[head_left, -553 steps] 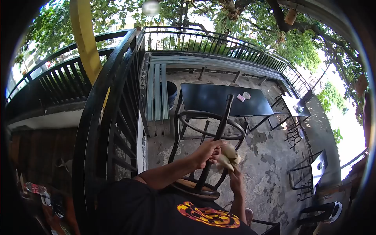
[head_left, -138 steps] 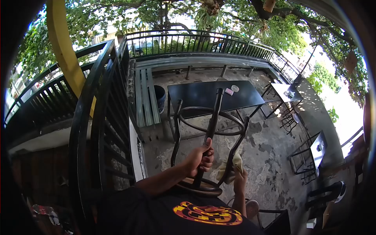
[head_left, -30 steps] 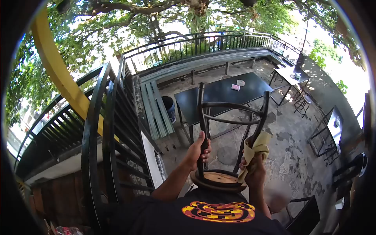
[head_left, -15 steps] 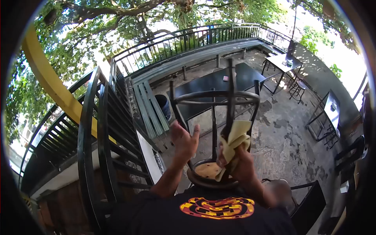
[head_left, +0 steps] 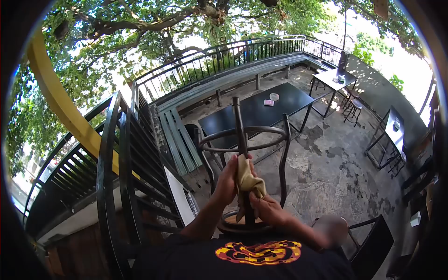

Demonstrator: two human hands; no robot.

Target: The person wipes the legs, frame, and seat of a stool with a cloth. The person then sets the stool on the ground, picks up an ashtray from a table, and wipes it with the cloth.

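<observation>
A dark metal stool [head_left: 264, 145] is upside down in front of my chest, its legs pointing up and joined by a ring. Below, its round seat [head_left: 232, 219] shows partly, with a tan underside. A pale yellow cloth [head_left: 248, 179] is wrapped around the nearest leg, under the ring. My left hand [head_left: 227, 183] closes on the cloth and leg from the left, its fingers partly hidden. Lower down on the right, my right hand [head_left: 267, 205] grips the cloth against the same leg.
A black table [head_left: 219, 121] ahead bears a pink packet [head_left: 269, 102] and a glass ashtray [head_left: 274, 96]. A slatted bench [head_left: 179, 140] follows the railing. Black metal bars [head_left: 126, 172] stand close on my left. Small tables and stools [head_left: 353, 112] are at the right.
My left hand has gone from open beside the stool to closed on the wrapped leg. The stool has turned, and my right hand has shifted left with the cloth.
</observation>
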